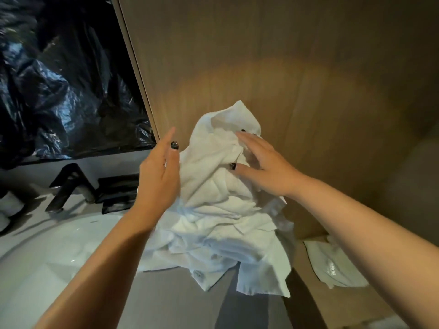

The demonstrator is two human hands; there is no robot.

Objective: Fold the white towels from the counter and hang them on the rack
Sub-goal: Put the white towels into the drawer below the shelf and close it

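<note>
Two hands, the left hand (158,176) and right hand (261,166), reach with fingers spread and holding nothing onto a crumpled heap of white terry towels (221,217) piled on the grey surface (166,300) against a wooden wall. Tangled layers could drag several towels up together.

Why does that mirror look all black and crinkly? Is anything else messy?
Black plastic sheeting covers the mirror, which is unusual. The white towels lie in a crumpled pile on the counter, some corners hanging over its edge. Nothing looks spilled or broken.

towels (213,224) on counter (171,295) — sink (54,252) left
</note>
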